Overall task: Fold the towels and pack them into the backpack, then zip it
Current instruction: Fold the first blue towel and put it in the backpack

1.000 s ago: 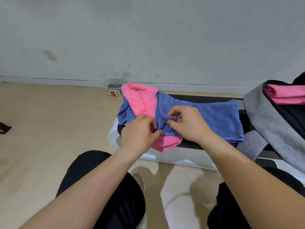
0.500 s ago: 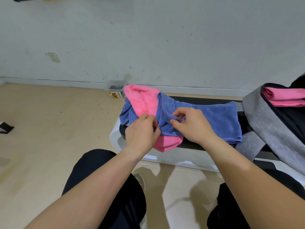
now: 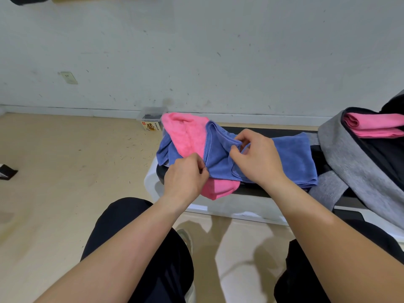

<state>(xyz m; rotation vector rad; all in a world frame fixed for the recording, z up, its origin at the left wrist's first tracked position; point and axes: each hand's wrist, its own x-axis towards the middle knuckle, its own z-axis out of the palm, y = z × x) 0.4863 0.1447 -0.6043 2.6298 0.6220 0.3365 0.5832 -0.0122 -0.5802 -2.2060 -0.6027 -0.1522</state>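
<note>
A blue towel lies spread over the low white and black bench, with a pink towel bunched across its left part. My left hand pinches the blue towel's near edge where it meets the pink one. My right hand grips a fold of the blue towel just to the right. The grey backpack lies open at the right, with a folded pink towel inside it.
A small clear box with a yellow label stands on the wooden floor by the wall behind the bench. A dark object lies on the floor at far left. My knees in black trousers are below the bench.
My two hands have drawn slightly apart along the blue towel's edge, the right hand lifting a fold. The towels stay on the bench.
</note>
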